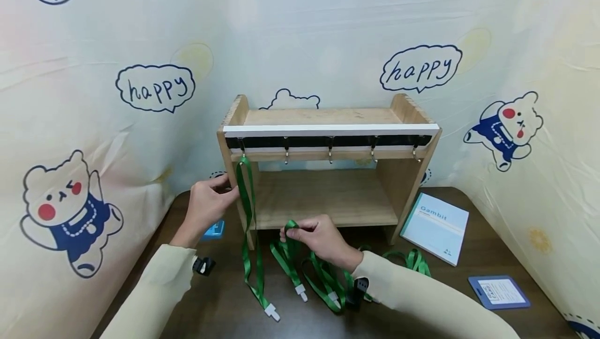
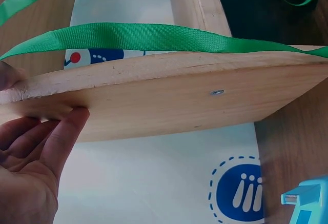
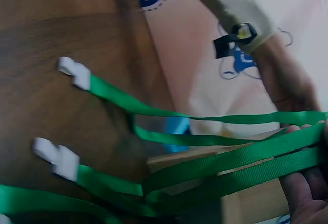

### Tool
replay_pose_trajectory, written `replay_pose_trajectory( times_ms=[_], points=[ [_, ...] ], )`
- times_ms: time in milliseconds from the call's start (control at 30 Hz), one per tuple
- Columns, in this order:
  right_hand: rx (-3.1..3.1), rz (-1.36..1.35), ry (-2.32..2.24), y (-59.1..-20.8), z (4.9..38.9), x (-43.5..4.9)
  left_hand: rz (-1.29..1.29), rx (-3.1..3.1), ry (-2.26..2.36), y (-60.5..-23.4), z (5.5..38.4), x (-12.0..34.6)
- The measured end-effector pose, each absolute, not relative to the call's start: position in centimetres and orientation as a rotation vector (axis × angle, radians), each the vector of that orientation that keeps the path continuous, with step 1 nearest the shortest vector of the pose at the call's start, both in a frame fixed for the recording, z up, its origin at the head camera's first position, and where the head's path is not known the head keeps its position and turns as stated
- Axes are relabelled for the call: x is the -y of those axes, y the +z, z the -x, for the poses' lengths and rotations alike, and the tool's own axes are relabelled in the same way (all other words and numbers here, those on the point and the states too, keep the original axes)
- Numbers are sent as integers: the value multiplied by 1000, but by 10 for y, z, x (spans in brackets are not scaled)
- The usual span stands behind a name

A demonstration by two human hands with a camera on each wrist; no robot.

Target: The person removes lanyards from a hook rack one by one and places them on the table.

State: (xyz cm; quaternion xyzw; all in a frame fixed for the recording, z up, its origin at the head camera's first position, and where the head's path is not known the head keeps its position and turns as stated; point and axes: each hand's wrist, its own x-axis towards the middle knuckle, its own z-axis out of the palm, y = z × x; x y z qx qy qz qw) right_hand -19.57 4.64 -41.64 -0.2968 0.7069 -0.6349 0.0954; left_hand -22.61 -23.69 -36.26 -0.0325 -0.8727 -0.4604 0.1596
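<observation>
A wooden shelf (image 1: 323, 198) stands on the table, with a black strip of metal hooks (image 1: 309, 142) along its front. One green lanyard (image 1: 241, 185) hangs from the leftmost hook, its white clip (image 1: 272, 312) low in front. My left hand (image 1: 209, 202) holds the edge of the shelf's left side panel (image 2: 154, 93), thumb in front and fingers on the outer face. In front of the shelf, my right hand (image 1: 325, 240) pinches the loop end of another green lanyard (image 3: 246, 155), whose white clip (image 3: 65, 162) dangles below.
More green lanyards (image 1: 328, 281) lie in a heap on the table, partly under my right forearm. At the right are a light-blue book (image 1: 436, 227) and a blue badge holder (image 1: 499, 292). A small blue object (image 1: 214, 230) sits beside the shelf's left side. Patterned cloth (image 1: 300, 32) hangs behind.
</observation>
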Motion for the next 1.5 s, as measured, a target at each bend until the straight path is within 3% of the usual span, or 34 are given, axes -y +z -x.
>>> replay_pose_trajectory(
  times_ms=[800,1500],
  points=[
    [-2062,634,-1760,-464,183,-54,92,2500,-1321,-360,223,235],
    [-2300,633,-1707,-463,193,-51,93,2497,-1323,-363,227,237]
  ],
)
